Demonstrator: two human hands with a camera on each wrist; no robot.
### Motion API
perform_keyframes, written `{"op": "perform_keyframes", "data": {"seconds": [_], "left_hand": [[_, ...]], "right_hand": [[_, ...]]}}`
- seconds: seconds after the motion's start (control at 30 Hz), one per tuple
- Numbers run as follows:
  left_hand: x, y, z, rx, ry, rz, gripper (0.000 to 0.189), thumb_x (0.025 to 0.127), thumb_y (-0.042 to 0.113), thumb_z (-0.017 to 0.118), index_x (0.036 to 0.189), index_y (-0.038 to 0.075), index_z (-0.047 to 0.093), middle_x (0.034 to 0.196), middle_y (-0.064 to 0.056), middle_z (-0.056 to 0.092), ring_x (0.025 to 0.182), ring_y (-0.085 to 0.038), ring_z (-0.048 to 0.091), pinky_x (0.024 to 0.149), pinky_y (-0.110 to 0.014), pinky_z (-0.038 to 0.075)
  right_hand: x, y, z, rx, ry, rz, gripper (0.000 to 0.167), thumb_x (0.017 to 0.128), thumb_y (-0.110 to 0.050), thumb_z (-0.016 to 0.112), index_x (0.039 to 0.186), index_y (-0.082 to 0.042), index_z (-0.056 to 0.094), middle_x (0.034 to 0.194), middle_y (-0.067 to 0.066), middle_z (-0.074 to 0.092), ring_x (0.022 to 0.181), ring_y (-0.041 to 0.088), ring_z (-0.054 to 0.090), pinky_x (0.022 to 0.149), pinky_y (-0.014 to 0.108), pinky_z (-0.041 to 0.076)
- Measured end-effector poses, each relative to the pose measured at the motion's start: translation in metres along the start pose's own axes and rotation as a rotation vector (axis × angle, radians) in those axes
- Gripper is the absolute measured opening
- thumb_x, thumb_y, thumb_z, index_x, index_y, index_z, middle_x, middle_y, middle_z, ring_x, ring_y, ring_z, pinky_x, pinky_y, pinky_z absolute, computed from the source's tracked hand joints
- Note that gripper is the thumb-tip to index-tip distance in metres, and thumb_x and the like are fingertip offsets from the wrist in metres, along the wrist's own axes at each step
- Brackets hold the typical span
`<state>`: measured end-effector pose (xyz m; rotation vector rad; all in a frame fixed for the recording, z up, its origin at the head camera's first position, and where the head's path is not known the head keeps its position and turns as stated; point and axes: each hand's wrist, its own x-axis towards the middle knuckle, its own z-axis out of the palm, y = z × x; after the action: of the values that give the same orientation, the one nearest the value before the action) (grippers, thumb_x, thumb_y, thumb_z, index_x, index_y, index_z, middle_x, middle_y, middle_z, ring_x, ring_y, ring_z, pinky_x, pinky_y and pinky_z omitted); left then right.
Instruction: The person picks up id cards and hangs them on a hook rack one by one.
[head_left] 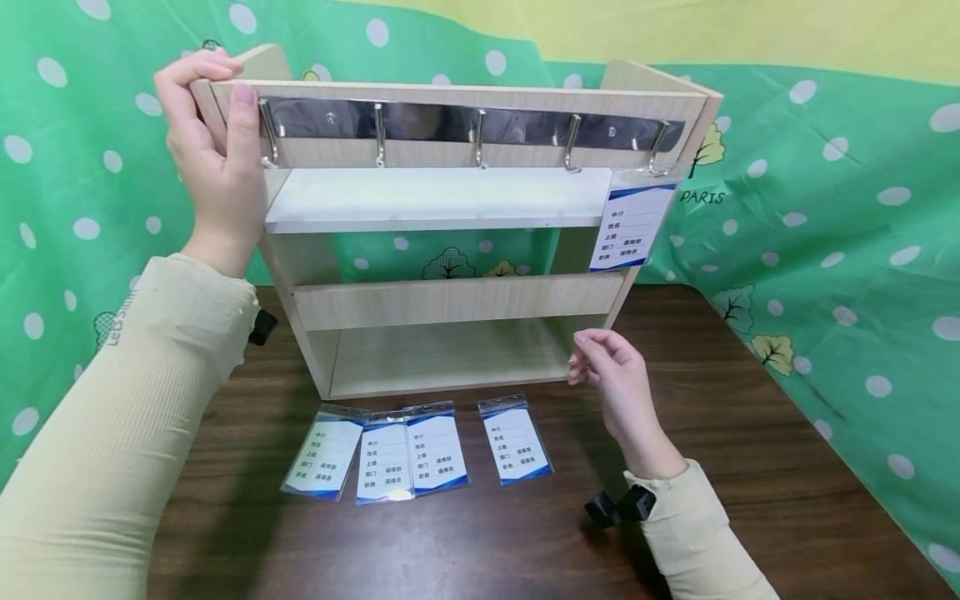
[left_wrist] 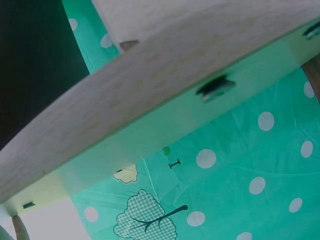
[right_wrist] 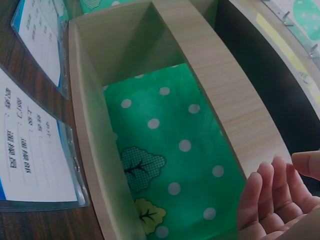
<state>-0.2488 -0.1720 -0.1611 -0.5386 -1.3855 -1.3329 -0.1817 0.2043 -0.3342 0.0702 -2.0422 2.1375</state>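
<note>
– Head view first: your left hand?
– My left hand (head_left: 221, 179) grips the upper corner of the shelf (head_left: 457, 302), thumb on the front, fingers curled over the top. Just beside my thumb begins the hook rail (head_left: 427, 121).
– And the right?
– My right hand (head_left: 622, 383) holds nothing I can see; its fingers are loosely bent, thumb near the index fingertip. Above them a hanging badge (head_left: 633, 225) dangles at the hook farthest from my left thumb.
– The other badges?
– On the table (head_left: 750, 467), left of my right fingers: a lone badge (head_left: 516, 442) nearest, then a touching pair (head_left: 410, 467), then a slanted badge (head_left: 324, 454) farthest out.
– Left wrist view?
– A shelf board, with dotted cloth (left_wrist: 225, 140) behind it. I cannot tell my left fingers' state from there.
– Right wrist view?
– My right fingers bend softly beside the shelf's crossbar (right_wrist: 225, 95), thumb tip close to them, nothing visible between. Two badges lie across from them, past the shelf's bottom edge.
</note>
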Motion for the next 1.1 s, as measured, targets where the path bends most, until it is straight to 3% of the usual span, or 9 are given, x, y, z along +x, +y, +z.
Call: {"op": "perform_keyframes", "data": {"seconds": [0.43,0.63,0.87,1.1], "left_hand": [[-0.004,0.009,0.002,-0.018,0.004,-0.017,0.011,0.091,0.007,0.049,0.098,0.016,0.05,0.108,0.006,0.056,0.124,-0.017,0.052,0.111,-0.025,0.037],[-0.002,0.01,0.004,-0.024,0.004,-0.027,0.012,0.091,0.006,0.048,0.098,0.015,0.05,0.108,0.004,0.056,0.121,-0.018,0.053,0.11,-0.024,0.037],[-0.003,0.009,0.006,-0.025,0.006,-0.027,0.012,0.09,0.007,0.048,0.098,0.016,0.05,0.108,0.004,0.057,0.122,-0.017,0.053,0.111,-0.024,0.036],[-0.002,0.011,0.005,-0.025,0.015,-0.033,0.012,0.09,0.006,0.048,0.098,0.015,0.05,0.108,0.003,0.056,0.119,-0.019,0.053,0.108,-0.023,0.037]], "right_hand": [[0.004,0.019,0.002,-0.126,-0.113,0.041,0.01,0.1,-0.021,0.057,0.099,-0.013,0.062,0.074,-0.005,0.063,0.065,0.009,0.062,0.066,0.025,0.058],[0.007,0.027,0.003,-0.115,-0.146,0.064,0.021,0.1,-0.02,0.057,0.107,0.0,0.058,0.076,-0.003,0.063,0.065,0.01,0.063,0.065,0.025,0.058],[0.007,0.031,0.004,-0.145,-0.177,0.093,0.02,0.1,-0.019,0.057,0.108,-0.001,0.059,0.078,-0.002,0.065,0.066,0.011,0.064,0.066,0.026,0.058],[0.004,0.036,0.011,-0.16,-0.232,0.122,0.032,0.099,-0.017,0.058,0.117,0.01,0.055,0.078,-0.002,0.067,0.066,0.011,0.065,0.066,0.026,0.058]]}}
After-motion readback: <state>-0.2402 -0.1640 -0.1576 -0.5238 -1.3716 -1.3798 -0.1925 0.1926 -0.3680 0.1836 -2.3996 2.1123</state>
